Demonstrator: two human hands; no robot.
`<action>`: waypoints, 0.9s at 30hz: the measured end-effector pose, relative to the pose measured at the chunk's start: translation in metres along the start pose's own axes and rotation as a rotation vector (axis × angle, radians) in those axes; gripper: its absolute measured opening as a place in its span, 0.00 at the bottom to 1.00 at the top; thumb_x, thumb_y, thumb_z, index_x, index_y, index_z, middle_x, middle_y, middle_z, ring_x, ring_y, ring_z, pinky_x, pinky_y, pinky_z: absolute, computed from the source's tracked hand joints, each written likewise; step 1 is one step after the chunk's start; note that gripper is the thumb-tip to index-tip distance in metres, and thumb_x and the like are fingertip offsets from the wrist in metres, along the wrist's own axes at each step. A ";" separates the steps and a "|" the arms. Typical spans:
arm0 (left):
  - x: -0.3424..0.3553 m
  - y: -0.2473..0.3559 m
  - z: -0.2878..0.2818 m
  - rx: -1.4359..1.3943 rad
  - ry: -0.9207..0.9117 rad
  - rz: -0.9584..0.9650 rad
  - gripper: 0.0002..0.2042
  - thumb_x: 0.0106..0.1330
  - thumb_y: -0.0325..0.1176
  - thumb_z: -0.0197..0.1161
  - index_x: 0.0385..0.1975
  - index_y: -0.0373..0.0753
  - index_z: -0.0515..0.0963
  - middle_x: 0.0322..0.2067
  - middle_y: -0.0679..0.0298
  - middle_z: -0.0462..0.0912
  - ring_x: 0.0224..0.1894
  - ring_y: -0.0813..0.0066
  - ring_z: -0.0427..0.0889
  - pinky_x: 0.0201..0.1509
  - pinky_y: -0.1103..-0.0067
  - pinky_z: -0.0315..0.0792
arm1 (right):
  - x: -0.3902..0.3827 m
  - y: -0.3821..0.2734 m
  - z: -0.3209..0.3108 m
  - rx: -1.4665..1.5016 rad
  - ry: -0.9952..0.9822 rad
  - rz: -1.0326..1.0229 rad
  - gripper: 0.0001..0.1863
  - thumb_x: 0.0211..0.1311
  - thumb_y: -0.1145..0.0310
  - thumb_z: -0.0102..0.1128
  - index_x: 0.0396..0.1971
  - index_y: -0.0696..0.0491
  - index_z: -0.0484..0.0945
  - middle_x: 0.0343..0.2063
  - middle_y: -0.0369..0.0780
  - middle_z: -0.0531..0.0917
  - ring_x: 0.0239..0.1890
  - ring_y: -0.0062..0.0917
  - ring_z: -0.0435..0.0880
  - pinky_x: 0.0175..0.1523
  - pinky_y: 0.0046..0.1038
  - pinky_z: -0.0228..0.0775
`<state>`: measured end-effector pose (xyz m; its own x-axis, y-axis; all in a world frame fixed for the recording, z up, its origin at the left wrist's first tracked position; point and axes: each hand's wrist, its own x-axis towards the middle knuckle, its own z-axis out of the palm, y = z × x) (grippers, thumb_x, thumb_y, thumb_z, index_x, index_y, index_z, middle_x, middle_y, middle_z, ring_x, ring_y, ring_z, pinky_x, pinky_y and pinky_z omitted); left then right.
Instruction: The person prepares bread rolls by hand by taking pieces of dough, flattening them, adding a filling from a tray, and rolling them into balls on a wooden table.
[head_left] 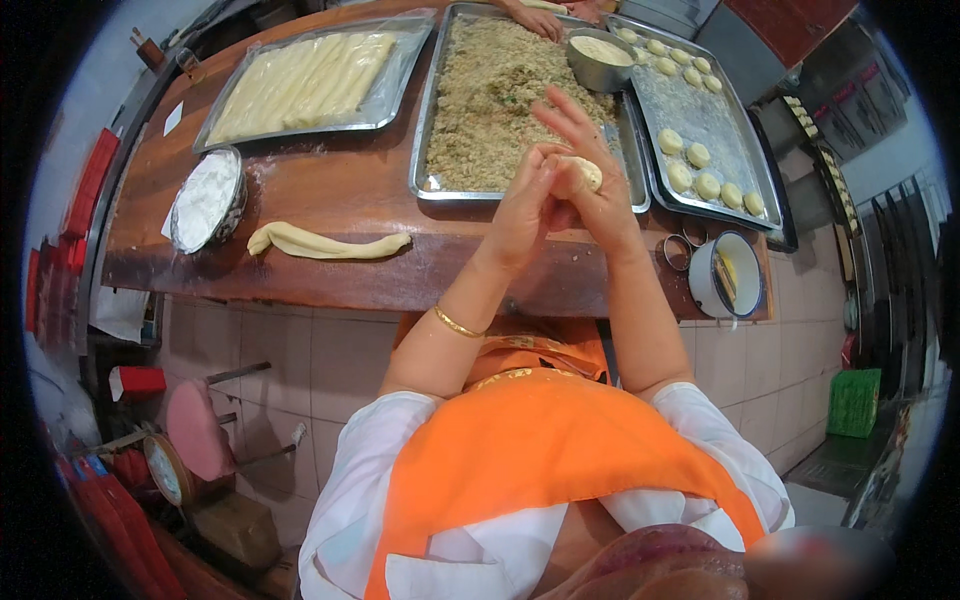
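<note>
Above the near edge of the filling tray, my two hands come together around a small pale dough ball [586, 176]. My left hand [524, 208] is closed, its fingers and thumb pressed against the ball's left side. My right hand [606, 205] cups it from the right, with some fingers stretched up and away. Part of the ball is hidden by the fingers. Behind them a large metal tray [416, 170] holds a crumbly brownish-green filling. A twisted dough strip [325, 243] lies on the wooden table [350, 290] to the left.
A tray of dough lengths under plastic [300, 85] and a bowl of white flour [208, 200] stand left. Right are a tray of dough rounds [735, 130], metal rings [678, 252] and a white pot [724, 275]. A metal bowl [600, 75] and another person's hand [540, 20] are farther back.
</note>
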<state>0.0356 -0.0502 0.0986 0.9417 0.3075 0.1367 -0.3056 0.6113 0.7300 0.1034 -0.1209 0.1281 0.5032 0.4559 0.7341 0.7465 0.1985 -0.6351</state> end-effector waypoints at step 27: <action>-0.014 0.003 -0.002 0.335 -0.069 0.171 0.35 0.72 0.67 0.40 0.56 0.38 0.70 0.29 0.70 0.73 0.23 0.88 0.67 0.23 0.89 0.57 | -0.007 -0.006 -0.003 0.158 -0.006 0.076 0.33 0.76 0.42 0.37 0.44 0.53 0.86 0.52 0.45 0.84 0.69 0.41 0.67 0.74 0.46 0.49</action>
<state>0.0211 -0.0512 0.0970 0.8919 0.3277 0.3117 -0.4066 0.2795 0.8698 0.0962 -0.1276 0.1278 0.5525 0.4798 0.6816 0.6284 0.2975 -0.7188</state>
